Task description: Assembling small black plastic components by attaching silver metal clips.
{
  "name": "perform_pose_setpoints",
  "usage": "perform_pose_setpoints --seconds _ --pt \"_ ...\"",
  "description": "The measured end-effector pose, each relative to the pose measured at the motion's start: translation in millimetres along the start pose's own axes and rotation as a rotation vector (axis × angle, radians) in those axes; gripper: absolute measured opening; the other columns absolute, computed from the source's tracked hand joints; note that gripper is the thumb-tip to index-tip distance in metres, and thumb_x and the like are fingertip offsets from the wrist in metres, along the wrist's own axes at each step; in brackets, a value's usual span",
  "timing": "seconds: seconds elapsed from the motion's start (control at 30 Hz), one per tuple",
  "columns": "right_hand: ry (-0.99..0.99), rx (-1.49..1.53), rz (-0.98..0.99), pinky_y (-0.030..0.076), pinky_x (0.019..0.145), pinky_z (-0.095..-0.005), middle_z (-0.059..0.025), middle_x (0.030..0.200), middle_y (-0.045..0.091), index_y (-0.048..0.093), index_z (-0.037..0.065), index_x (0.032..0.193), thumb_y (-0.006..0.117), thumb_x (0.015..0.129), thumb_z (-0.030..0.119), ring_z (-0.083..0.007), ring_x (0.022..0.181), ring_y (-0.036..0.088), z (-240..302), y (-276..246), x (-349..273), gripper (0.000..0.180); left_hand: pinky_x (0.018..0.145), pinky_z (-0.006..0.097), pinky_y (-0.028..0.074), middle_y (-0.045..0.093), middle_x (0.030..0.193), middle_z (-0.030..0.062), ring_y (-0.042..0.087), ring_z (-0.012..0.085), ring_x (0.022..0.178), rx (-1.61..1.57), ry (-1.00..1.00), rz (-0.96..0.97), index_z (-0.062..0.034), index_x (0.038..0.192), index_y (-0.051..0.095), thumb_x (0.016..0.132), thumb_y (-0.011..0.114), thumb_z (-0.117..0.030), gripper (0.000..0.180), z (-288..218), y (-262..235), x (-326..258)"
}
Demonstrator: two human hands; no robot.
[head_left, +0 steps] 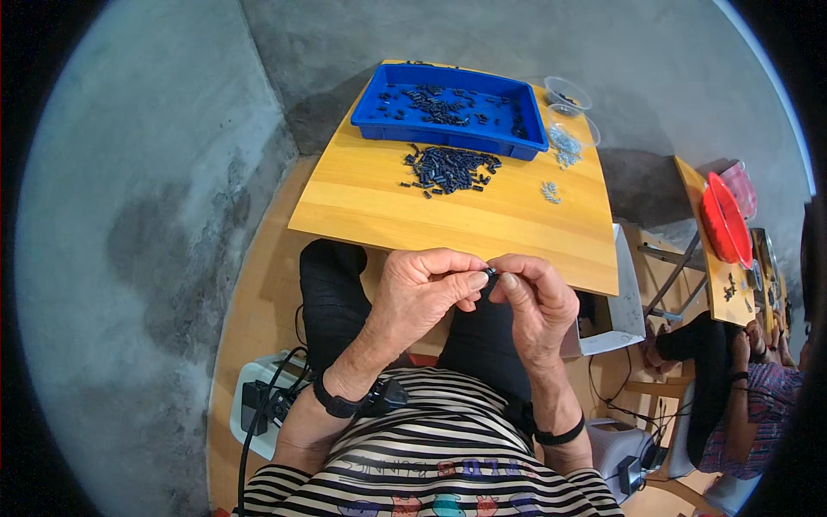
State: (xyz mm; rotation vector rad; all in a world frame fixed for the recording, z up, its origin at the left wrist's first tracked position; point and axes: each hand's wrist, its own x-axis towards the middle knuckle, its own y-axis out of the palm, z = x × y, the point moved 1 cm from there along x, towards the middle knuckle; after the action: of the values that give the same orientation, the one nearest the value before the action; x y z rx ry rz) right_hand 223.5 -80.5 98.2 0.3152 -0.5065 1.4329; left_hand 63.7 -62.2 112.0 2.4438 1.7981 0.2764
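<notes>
Small black cylindrical part (pixel 489 273), dark and stubby; left hand (pixel 422 293) and right hand (pixel 538 302) each grip it, pinched at fingertips.

Blue tray (pixel 448 129), yellow wooden table (pixel 465 215), black-and-white striped shirt (pixel 431 457).

The left hand (pixel 422 289) and right hand (pixel 536 297) are meeting fingertip to fingertip over the lap, pinching a small part (pixel 489 273) between them. Just beyond them the table (pixel 482 220) is lying. Farther out a pile of small parts (pixel 450 168) is sitting, with the tray (pixel 452 108) behind it and two small bowls (pixel 570 108) off to the right.
</notes>
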Motion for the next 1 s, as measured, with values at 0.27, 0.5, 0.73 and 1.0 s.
perform_pose_setpoints --seconds 0.27,0.5,0.73,1.0 --pt "-0.216 -0.21 -0.02 0.048 0.054 -0.0221 -0.0079 0.078 0.066 0.064 0.0 0.089 0.063 0.085 -0.002 -0.0121 0.059 0.06 4.4 2.8 4.5 0.005 0.061 0.021 0.05 0.066 0.075 0.0056 0.06 0.0085 0.064 0.014 -0.006 -0.001 0.0039 0.097 0.068 0.086 0.065 -0.004 0.013 0.4 0.1 -0.2" --pt "-0.281 -0.34 -0.009 0.05 0.055 -0.0259 -0.0103 0.076 0.065 0.064 -0.001 0.088 0.065 0.079 -0.006 -0.0165 0.061 0.062 10.7 4.4 5.5 0.01 0.056 0.02 0.053 0.068 0.076 0.007 0.063 0.0086 0.062 0.004 0.079 -0.001 0.0031 0.097 0.069 0.085 0.067 -0.006 0.015 7.5 -3.9 -1.3" --pt "-0.547 -0.529 0.029 0.053 0.061 -0.0287 -0.0139 0.081 0.066 0.063 -0.003 0.088 0.066 0.074 -0.009 -0.0233 0.07 0.065 10.4 10.0 6.0 0.016 0.056 0.02 0.053 0.068 0.076 0.0075 0.062 0.0088 0.062 0.02 0.066 -0.039 0.0027 0.095 0.07 0.084 0.067 -0.003 0.012 7.3 -6.2 -2.6" --pt "-0.28 -0.307 0.099 0.049 0.059 -0.0256 -0.0111 0.082 0.066 0.064 -0.002 0.09 0.064 0.08 -0.003 -0.016 0.064 0.061 9.2 11.8 5.1 0.009 0.057 0.02 0.052 0.067 0.077 0.0066 0.062 0.0095 0.063 0.103 0.139 -0.042 0.0041 0.093 0.069 0.083 0.067 -0.001 0.011 5.2 -12.3 -4.0"
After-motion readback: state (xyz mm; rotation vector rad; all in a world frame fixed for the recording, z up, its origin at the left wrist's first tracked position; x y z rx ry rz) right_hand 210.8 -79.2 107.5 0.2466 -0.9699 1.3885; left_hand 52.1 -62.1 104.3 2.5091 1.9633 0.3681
